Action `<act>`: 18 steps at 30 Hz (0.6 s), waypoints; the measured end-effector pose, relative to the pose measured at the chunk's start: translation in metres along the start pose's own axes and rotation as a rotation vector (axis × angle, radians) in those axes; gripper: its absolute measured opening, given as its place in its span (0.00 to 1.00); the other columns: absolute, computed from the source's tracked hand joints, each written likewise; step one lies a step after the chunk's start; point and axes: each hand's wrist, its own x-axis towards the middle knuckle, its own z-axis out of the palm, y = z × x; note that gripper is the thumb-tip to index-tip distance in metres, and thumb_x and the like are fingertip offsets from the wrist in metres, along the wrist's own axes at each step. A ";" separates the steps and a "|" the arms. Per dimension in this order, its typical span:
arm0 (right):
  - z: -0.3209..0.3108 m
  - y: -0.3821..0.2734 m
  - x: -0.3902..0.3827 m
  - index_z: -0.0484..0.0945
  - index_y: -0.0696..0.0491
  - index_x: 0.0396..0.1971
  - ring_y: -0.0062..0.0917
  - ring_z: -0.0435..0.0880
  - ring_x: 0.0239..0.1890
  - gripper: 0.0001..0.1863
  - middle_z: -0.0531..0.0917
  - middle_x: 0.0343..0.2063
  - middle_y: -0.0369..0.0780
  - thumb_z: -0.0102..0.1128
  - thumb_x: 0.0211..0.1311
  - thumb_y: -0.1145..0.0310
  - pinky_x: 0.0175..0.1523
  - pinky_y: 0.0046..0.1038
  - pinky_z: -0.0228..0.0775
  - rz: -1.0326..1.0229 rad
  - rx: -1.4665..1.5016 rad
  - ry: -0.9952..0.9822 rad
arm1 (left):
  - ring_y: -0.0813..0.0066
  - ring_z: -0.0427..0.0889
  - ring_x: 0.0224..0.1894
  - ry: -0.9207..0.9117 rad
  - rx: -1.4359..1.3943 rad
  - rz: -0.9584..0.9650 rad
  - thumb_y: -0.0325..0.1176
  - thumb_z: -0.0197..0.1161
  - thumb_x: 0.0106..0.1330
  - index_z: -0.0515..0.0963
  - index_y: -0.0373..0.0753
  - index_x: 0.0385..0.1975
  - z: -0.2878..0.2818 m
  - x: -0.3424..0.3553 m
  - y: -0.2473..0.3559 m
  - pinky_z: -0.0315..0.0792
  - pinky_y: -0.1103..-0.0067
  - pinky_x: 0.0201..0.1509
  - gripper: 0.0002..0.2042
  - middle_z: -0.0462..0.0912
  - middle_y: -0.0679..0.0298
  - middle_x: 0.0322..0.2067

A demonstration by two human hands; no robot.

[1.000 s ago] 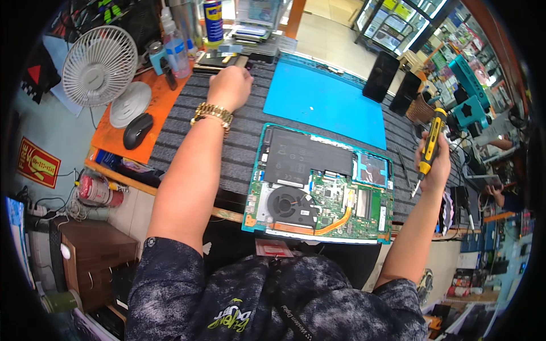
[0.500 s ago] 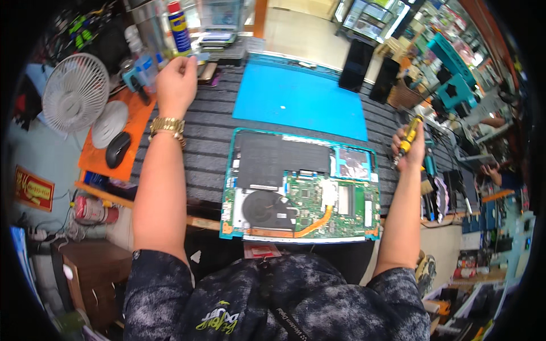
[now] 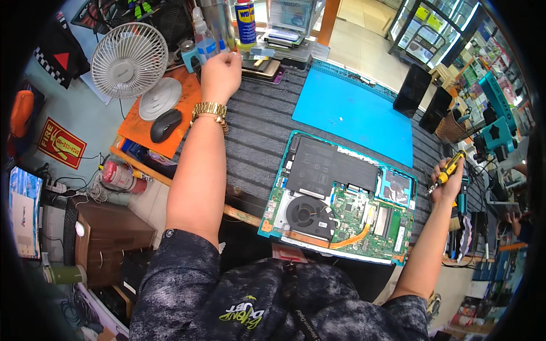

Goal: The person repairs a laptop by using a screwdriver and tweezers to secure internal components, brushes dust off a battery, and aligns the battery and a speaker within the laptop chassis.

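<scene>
An opened laptop base (image 3: 274, 219) lies on the striped grey mat, its inner side up. Inside it are a black battery (image 3: 327, 166), a black round fan (image 3: 307, 217), a copper heat pipe (image 3: 354, 240) and a green circuit board. My right hand (image 3: 446, 184), just beyond the laptop's right edge, grips a yellow and black screwdriver (image 3: 453, 165), its tip pointing down toward the mat. At the upper left, my left hand (image 3: 222, 78) is closed with fingertips pinched, beside a stack of phones (image 3: 263, 69). Whatever it may hold is too small to make out.
A blue work mat (image 3: 355, 111) lies behind the laptop. To the left are a white fan (image 3: 129, 59) and a black mouse (image 3: 166, 125) on an orange board. A spray can (image 3: 245, 24) stands behind my left hand; two dark phones (image 3: 412, 91) stand at the right.
The view has swung left, so everything sits farther right in it. My left hand stays closed near the phones; my right hand still holds the screwdriver beside the laptop.
</scene>
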 end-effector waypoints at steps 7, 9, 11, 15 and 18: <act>0.004 0.001 -0.001 0.77 0.47 0.47 0.23 0.73 0.24 0.27 0.78 0.30 0.33 0.52 0.87 0.35 0.26 0.27 0.60 -0.002 -0.004 0.041 | 0.68 0.93 0.33 -0.159 0.017 -0.049 0.44 0.67 0.79 0.94 0.35 0.40 -0.002 0.003 -0.010 0.83 0.70 0.45 0.17 0.95 0.61 0.30; 0.001 0.001 -0.001 0.76 0.47 0.47 0.23 0.73 0.25 0.27 0.78 0.31 0.34 0.52 0.87 0.35 0.27 0.27 0.61 0.004 -0.013 0.023 | 0.67 0.94 0.36 -0.261 0.022 -0.079 0.42 0.70 0.77 0.94 0.35 0.42 -0.002 0.001 -0.014 0.84 0.70 0.47 0.15 0.96 0.60 0.32; -0.003 0.001 0.001 0.76 0.46 0.47 0.23 0.74 0.26 0.27 0.78 0.32 0.34 0.53 0.86 0.34 0.28 0.27 0.63 0.010 -0.019 0.007 | 0.67 0.94 0.37 -0.342 0.056 -0.056 0.40 0.72 0.76 0.94 0.34 0.43 0.000 0.001 -0.018 0.85 0.70 0.48 0.14 0.96 0.59 0.34; 0.003 0.002 0.001 0.76 0.46 0.47 0.23 0.74 0.26 0.27 0.78 0.32 0.34 0.53 0.86 0.34 0.28 0.26 0.62 0.005 -0.024 0.025 | 0.60 0.96 0.43 -0.484 0.079 -0.045 0.36 0.78 0.68 0.95 0.38 0.42 0.004 -0.003 -0.025 0.86 0.65 0.53 0.10 0.96 0.53 0.38; 0.007 0.001 -0.003 0.77 0.46 0.46 0.23 0.73 0.25 0.27 0.78 0.31 0.33 0.52 0.87 0.35 0.28 0.26 0.62 -0.003 -0.035 0.039 | 0.61 0.96 0.44 -0.511 0.088 -0.044 0.38 0.81 0.65 0.95 0.39 0.42 0.010 -0.010 -0.016 0.86 0.66 0.54 0.11 0.96 0.54 0.39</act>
